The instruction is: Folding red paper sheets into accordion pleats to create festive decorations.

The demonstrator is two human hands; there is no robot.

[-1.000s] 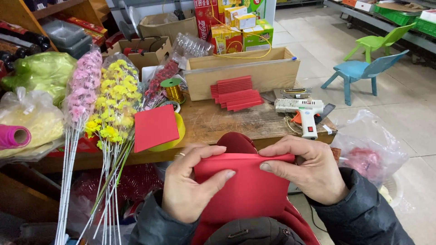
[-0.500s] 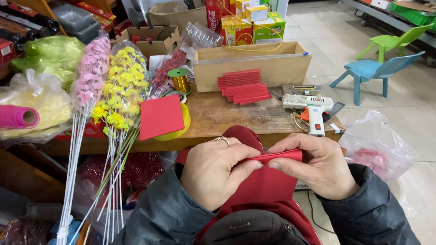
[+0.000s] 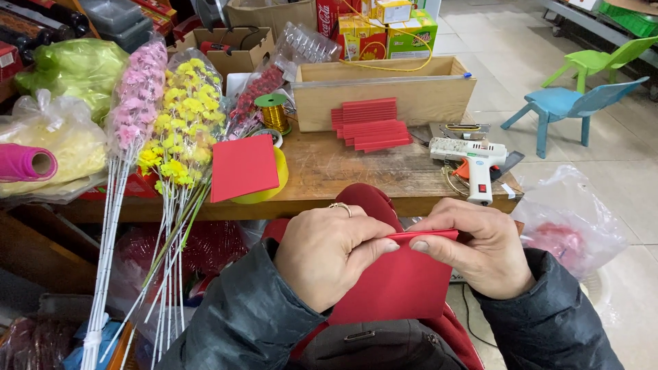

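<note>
My left hand (image 3: 329,250) and my right hand (image 3: 476,247) both pinch the top edge of a red paper sheet (image 3: 404,284) held over my lap, with a narrow strip folded along that edge. A ring sits on a finger of my left hand. On the wooden table (image 3: 356,175) beyond lie a stack of folded red paper strips (image 3: 370,125) and a flat red sheet (image 3: 243,166) resting on a yellow round thing (image 3: 271,188).
A white glue gun (image 3: 473,161) lies at the table's right end. A long wooden box (image 3: 384,85), a gold wire spool (image 3: 274,111), pink and yellow artificial flower stems (image 3: 161,137), plastic bags, cartons, and two small chairs (image 3: 576,103) surround it.
Both hands have moved closer together along the sheet's top edge, pressing the fold flatter. The view has shifted slightly.
</note>
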